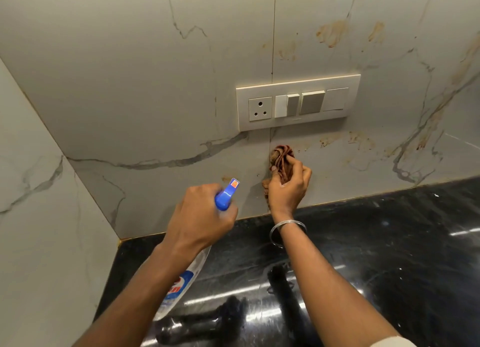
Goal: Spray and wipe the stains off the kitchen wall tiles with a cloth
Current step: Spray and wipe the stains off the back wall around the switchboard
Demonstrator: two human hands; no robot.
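My left hand (201, 216) grips a clear spray bottle (181, 281) with a blue trigger head (226, 194), its nozzle aimed at the wall tiles (155, 86). A small brown stain (226, 179) sits just beyond the nozzle. My right hand (288, 185) holds a bunched brown-red cloth (281, 157) against the tile, right beside the vertical tile joint and below the switch plate. More brown stains (331, 33) mark the tiles at the upper right, and another patch of stains (359, 138) lies right of the cloth.
A white switch plate (298, 102) with a socket and several switches is fixed to the wall above my right hand. A glossy black countertop (389, 255) runs below the tiles. A second tiled wall (39, 216) closes the corner on the left.
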